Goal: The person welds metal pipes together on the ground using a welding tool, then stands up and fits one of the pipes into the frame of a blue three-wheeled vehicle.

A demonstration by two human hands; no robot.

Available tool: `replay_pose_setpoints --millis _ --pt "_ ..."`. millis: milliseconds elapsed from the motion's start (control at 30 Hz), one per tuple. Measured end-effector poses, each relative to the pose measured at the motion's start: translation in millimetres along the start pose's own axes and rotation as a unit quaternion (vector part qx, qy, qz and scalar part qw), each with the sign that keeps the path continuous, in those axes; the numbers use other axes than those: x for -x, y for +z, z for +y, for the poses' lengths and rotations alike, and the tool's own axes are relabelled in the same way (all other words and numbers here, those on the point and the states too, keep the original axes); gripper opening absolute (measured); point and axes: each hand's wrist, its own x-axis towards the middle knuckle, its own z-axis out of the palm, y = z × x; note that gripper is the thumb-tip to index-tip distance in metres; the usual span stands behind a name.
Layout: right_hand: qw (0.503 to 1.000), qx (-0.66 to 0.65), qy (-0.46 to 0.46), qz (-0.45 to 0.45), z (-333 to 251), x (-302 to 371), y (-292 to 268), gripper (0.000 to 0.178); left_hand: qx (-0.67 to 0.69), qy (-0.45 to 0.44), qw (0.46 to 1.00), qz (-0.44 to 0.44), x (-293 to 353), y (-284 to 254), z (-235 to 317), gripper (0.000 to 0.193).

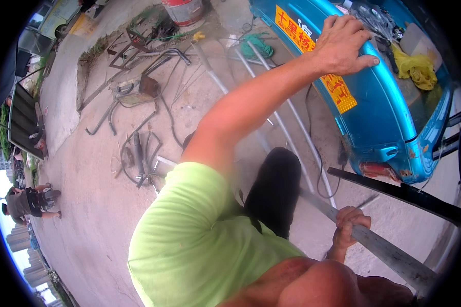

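My left hand [343, 43] rests on the upper rim of a blue vehicle body panel [376, 97], its fingers and thumb spread apart. The left arm, in a lime-green sleeve, reaches across the middle of the view to it. Low on the right, my right hand [351, 222] is closed around a long grey metal pole [384, 250]. The pole slants from beside my dark-clothed knee [276, 184] down to the lower right. Yellow printed stickers [338, 93] are on the outside of the panel. A yellow plastic bag [417, 66] and other loose items lie behind its rim.
Several thin metal tubes [294, 115] lie on the concrete beyond my knee. A small machine with cables [138, 89] and bent bars stand to the left. A black bar [394, 192] juts below the panel. A red-and-white bucket [184, 11] is far off. Another person [28, 201] is at far left.
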Motion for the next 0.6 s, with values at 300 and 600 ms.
replay_pose_setpoints --millis 300,600 --pt "0.991 0.067 0.027 0.114 3 -13 -12 0.036 0.260 0.097 0.952 -0.128 -53 -15 -34 0.042" --pt "0.944 0.164 0.079 0.275 0 -13 5 0.032 0.190 0.161 0.956 -0.154 -49 -9 -47 0.053"
